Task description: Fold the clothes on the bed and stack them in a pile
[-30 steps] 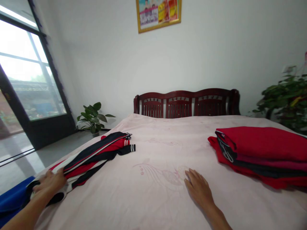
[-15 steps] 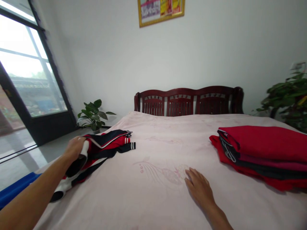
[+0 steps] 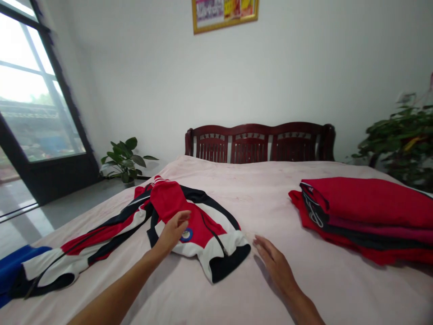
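Note:
A red, white and navy zip-up jacket (image 3: 198, 221) lies loosely in the middle of the bed, its dark collar or hem edge towards me. My left hand (image 3: 174, 230) rests over the jacket's near left part, beside a round blue badge; its fingers are stretched out, not gripping the cloth. Just off the jacket's right corner is my right hand (image 3: 272, 259), open above the sheet and holding nothing. A second jacket (image 3: 98, 239) in the same colours stretches along the left side of the bed, with a blue garment (image 3: 10, 264) at its near end.
On the right of the bed sits a stack of folded red and dark clothes (image 3: 375, 203). A carved wooden headboard (image 3: 250, 146) stands behind the pale pink sheet (image 3: 250, 194). Potted plants (image 3: 123, 160) flank the bed, and a glass door (image 3: 43, 108) is at left.
My left hand has brought a jacket from the left pile to the middle of the bed and released it. Another jacket now shows at left. My right hand has barely moved.

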`<move>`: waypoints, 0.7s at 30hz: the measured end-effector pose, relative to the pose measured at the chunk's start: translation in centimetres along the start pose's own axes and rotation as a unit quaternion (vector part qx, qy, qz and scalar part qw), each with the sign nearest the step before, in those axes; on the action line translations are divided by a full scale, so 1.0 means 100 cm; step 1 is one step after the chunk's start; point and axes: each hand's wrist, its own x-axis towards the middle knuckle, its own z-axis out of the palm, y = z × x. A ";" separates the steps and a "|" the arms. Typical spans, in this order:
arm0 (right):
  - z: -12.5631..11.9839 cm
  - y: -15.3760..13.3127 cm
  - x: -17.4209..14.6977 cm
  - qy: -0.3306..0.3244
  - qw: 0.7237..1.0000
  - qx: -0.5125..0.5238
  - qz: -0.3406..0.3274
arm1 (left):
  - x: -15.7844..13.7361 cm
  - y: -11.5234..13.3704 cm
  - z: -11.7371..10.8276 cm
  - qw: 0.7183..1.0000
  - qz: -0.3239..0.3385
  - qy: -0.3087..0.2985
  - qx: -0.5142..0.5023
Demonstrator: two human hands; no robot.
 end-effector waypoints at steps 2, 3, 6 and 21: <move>0.006 -0.005 -0.004 -0.034 0.999 0.001 -0.014 | 0.002 -0.032 -0.013 0.990 0.029 0.038 0.131; 0.010 -0.009 -0.006 -0.049 0.998 -0.011 -0.032 | 0.000 -0.046 -0.019 0.981 0.033 0.030 0.188; 0.026 -0.029 -0.016 -0.082 0.987 -0.083 -0.107 | -0.012 -0.074 -0.028 0.951 0.042 -0.067 0.300; -0.012 -0.078 0.052 -0.110 0.920 -0.302 -0.225 | -0.018 -0.038 0.022 0.961 0.006 -0.044 0.271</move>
